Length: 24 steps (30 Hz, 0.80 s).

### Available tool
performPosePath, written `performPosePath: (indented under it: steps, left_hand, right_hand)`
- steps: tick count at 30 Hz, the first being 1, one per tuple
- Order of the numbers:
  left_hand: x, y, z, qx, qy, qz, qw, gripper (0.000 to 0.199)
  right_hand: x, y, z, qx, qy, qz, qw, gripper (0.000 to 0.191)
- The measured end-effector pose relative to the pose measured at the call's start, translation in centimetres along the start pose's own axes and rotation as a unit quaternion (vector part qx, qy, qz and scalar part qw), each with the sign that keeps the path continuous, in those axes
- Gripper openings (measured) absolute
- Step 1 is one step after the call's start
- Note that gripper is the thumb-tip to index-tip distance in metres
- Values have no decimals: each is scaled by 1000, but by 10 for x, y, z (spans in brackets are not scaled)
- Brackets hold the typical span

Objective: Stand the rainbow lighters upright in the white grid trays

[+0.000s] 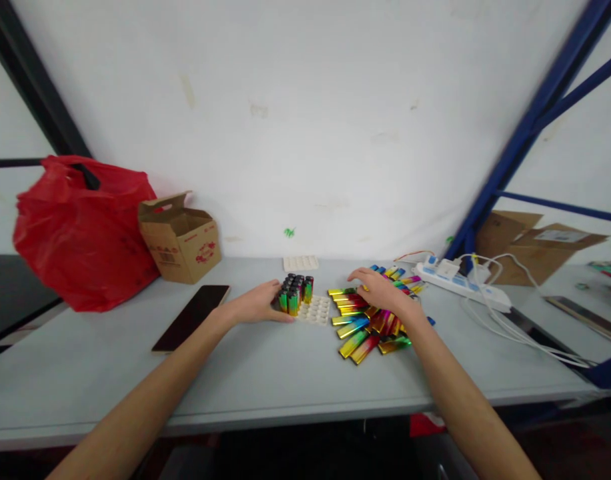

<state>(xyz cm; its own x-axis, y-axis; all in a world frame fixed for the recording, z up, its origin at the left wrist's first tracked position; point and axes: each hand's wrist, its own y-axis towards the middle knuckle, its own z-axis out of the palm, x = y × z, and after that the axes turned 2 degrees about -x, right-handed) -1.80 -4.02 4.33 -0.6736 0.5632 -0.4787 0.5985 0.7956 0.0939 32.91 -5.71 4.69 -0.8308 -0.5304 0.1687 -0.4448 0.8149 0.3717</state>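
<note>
Well — left hand [258, 303] beside cylinders [296, 295].

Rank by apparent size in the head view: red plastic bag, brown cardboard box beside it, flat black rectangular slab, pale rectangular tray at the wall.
Largest to smallest:
- Red bag
- Brown box
- Black slab
- Pale tray, clearly smallest

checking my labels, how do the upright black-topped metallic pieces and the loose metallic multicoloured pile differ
The upright pieces stand in a white dimpled tray; the loose pile lies on the grey table. Upright pieces sit close together; the loose pile sprawls messily. Both look shiny and multicoloured.
</note>
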Motion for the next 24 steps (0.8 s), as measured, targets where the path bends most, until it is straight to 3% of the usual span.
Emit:
performPosePath:
  steps: [4,8,11,21,24]
  left_hand:
    - [-6,-2,-2,2,18,-6,1000,76]
    - [-12,-4,-5,10,38,-21,999,75]
    - [-12,-3,-5,14,33,-19,999,76]
    - [-5,-2,-2,3,1,1,1000,81]
    - [-4,-2,-2,0,3,-2,1000,80]
  right_hand:
    - [-32,-14,-10,78,-22,54,995,47]
    - [-40,-12,-14,117,-42,81,989,32]
    - [-34,-6,-15,96,-59,82,990,17]
    - [8,5,-7,-61,65,65,994,45]
    - [17,5,-2,-96,95,79,988,46]
